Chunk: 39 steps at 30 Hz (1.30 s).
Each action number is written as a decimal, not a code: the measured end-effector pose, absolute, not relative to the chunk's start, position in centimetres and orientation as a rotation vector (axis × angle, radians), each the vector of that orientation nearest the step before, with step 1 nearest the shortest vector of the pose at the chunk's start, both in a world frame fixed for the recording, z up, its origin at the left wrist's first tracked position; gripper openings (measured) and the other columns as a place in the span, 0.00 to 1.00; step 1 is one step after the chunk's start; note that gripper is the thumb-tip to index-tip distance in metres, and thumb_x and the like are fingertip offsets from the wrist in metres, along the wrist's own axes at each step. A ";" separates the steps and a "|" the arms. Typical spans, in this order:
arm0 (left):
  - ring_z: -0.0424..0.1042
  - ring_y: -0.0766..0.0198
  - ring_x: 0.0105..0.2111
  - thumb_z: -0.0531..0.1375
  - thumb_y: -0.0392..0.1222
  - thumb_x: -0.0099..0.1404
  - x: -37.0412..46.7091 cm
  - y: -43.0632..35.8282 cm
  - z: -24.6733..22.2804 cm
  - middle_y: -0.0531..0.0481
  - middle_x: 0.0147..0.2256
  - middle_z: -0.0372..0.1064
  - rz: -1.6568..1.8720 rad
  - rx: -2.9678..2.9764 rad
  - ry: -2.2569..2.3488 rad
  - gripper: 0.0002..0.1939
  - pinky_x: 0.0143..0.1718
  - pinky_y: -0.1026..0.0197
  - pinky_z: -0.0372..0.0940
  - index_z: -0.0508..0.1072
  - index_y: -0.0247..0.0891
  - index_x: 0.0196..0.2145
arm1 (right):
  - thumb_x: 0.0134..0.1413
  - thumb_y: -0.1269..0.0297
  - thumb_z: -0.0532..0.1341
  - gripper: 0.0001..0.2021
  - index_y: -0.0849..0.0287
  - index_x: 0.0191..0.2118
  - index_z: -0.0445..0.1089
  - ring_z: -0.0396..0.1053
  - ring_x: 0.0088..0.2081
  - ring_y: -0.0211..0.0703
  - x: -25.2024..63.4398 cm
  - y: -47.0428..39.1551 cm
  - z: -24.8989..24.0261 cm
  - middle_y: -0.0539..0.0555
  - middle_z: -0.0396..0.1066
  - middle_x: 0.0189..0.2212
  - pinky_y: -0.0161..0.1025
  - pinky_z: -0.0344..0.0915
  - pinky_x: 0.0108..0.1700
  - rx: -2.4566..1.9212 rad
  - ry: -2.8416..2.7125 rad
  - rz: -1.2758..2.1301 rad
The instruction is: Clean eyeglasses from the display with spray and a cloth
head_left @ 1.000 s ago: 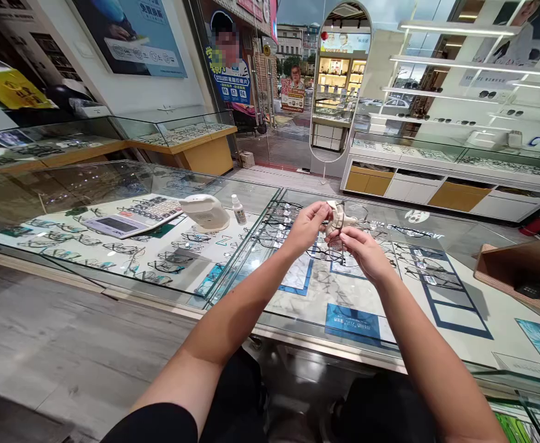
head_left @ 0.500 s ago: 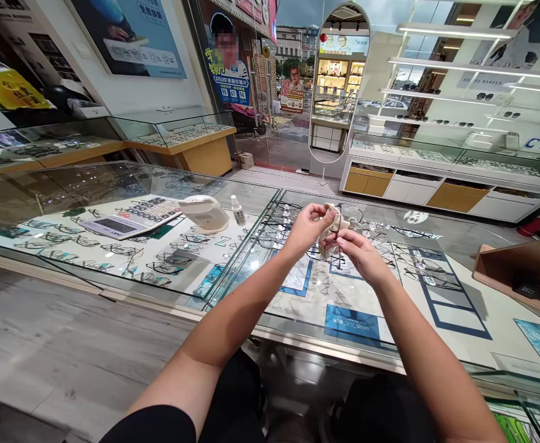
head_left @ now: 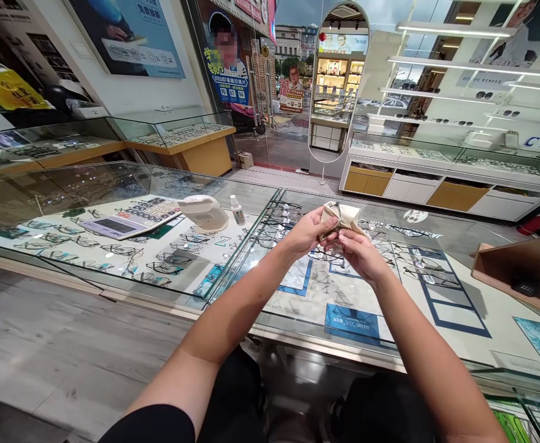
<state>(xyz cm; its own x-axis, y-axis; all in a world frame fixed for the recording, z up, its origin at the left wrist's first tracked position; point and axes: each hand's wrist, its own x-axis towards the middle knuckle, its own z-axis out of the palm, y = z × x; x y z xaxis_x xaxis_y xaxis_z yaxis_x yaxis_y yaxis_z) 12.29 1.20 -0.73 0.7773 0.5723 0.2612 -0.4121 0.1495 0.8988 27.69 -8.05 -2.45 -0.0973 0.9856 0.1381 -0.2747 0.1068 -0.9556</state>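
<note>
My left hand is closed, its thumb pressing a beige cleaning cloth against a pair of dark thin-framed eyeglasses. From the other side, my right hand pinches the same eyeglasses low down, close to the left fingertips. The cloth is folded around part of the frame and spreads upward past the fingers. Fingers and cloth hide most of the lenses. Both hands are above a glass display case with rows of spectacles beneath the glass.
On the counter to the left are a calculator, a cream-coloured device and a small white spray bottle. A wooden box stands at the right. Beyond the counter are an oval mirror and shelves with sunglasses.
The cloth has opened out and now stands higher and farther right over the eyeglasses. My left hand has dropped slightly, and both hands stay close together.
</note>
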 end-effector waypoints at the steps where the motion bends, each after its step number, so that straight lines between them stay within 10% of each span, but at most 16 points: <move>1: 0.63 0.72 0.19 0.76 0.58 0.60 12.2 1.2 -0.8 0.59 0.22 0.67 0.707 1.233 0.154 0.29 0.20 0.68 0.56 0.68 0.38 0.45 | 0.53 0.45 0.75 0.19 0.54 0.40 0.83 0.79 0.44 0.52 27.7 -8.0 -2.5 0.56 0.83 0.40 0.51 0.71 0.56 -0.857 -1.143 1.322; 14: 0.62 0.69 0.14 0.68 0.69 0.65 12.3 1.4 -0.7 0.52 0.19 0.69 0.689 1.246 0.163 0.30 0.18 0.64 0.61 0.71 0.35 0.35 | 0.60 0.46 0.72 0.17 0.54 0.43 0.84 0.78 0.46 0.51 27.8 -8.0 -3.1 0.55 0.84 0.41 0.50 0.67 0.61 -0.846 -1.242 1.313; 23: 0.72 0.71 0.26 0.81 0.47 0.52 11.5 1.2 -0.2 0.52 0.32 0.75 0.718 1.202 0.195 0.30 0.29 0.67 0.65 0.73 0.35 0.46 | 0.53 0.46 0.75 0.17 0.55 0.39 0.85 0.79 0.46 0.53 28.3 -7.7 -2.9 0.57 0.84 0.39 0.50 0.69 0.59 -0.895 -1.126 1.241; 33: 0.67 0.69 0.18 0.71 0.67 0.62 12.6 1.5 -0.8 0.51 0.23 0.71 0.772 1.242 0.203 0.30 0.20 0.65 0.61 0.72 0.34 0.36 | 0.53 0.48 0.75 0.15 0.55 0.37 0.84 0.78 0.46 0.53 27.6 -7.7 -3.2 0.55 0.84 0.38 0.51 0.68 0.60 -0.875 -1.146 1.242; 39: 0.73 0.69 0.27 0.78 0.56 0.58 11.5 1.8 -0.3 0.48 0.32 0.76 0.684 1.237 0.154 0.27 0.31 0.66 0.67 0.75 0.34 0.42 | 0.52 0.50 0.75 0.13 0.54 0.37 0.84 0.77 0.45 0.51 28.0 -7.6 -3.3 0.55 0.83 0.39 0.50 0.68 0.59 -0.881 -1.048 1.227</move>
<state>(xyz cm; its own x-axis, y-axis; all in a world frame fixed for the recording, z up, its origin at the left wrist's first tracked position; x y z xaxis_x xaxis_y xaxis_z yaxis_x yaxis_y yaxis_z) 11.51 1.75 -0.28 0.7931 0.5559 0.2489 -0.3951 0.1586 0.9049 28.02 -7.57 -3.26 0.0258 0.9890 0.1454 -0.2983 0.1464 -0.9432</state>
